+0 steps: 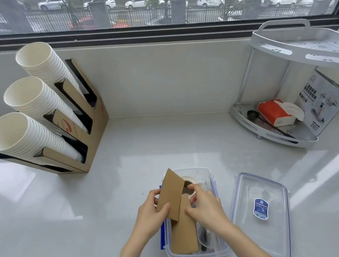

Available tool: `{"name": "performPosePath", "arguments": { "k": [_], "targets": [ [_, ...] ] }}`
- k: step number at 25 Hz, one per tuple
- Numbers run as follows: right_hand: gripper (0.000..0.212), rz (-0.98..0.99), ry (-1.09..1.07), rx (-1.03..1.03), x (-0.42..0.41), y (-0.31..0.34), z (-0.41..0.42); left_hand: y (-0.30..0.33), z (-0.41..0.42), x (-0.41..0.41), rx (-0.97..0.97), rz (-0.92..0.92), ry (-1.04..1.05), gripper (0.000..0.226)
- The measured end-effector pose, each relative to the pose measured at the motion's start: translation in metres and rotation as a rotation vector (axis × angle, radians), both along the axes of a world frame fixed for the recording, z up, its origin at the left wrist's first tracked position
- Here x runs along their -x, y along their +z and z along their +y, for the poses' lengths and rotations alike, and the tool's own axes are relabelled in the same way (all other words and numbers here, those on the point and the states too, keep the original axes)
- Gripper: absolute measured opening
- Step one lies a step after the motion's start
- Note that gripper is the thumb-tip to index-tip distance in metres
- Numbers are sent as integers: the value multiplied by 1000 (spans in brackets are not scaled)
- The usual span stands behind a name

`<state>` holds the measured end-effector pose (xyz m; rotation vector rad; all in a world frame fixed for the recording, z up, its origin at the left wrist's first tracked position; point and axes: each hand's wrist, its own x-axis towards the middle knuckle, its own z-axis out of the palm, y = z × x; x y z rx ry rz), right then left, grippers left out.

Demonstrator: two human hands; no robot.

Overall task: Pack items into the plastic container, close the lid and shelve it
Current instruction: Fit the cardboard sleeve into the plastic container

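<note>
A clear plastic container point(221, 248) with blue clips stands open on the white counter near the front edge. Inside lie a flat brown cardboard sleeve point(184, 236), a roll of tape point(189, 182) and dark items at the right. Above the container, my left hand point(151, 212) grips a second brown cardboard sleeve point(171, 192) by its lower left side, tilted up. My right hand point(204, 203) touches the sleeve's right edge with its fingertips. The clear lid point(262, 215), with a blue label, lies flat on the counter just right of the container.
A cardboard holder point(93, 142) with three stacks of white paper cups stands at the back left. A white two-tier corner shelf point(291, 112) at the back right carries a red tissue pack, a black scoop and a printed box. A window runs behind the counter.
</note>
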<state>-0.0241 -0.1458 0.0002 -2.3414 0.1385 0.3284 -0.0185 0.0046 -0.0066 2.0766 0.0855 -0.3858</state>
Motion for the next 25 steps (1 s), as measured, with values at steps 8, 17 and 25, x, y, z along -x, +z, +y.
{"name": "performPosePath", "arguments": {
  "k": [8, 17, 25],
  "targets": [
    [23, -7, -222, -410, -6, 14, -26, 7, 7, 0, 188, -4, 141, 15],
    [15, -181, -412, -597, -9, 40, -43, 13, -10, 9, 293, -77, 84, 28],
    [8, -208, -428, -533, -11, 41, -20, 19, -33, 20, 183, -272, -104, 47]
  ]
}}
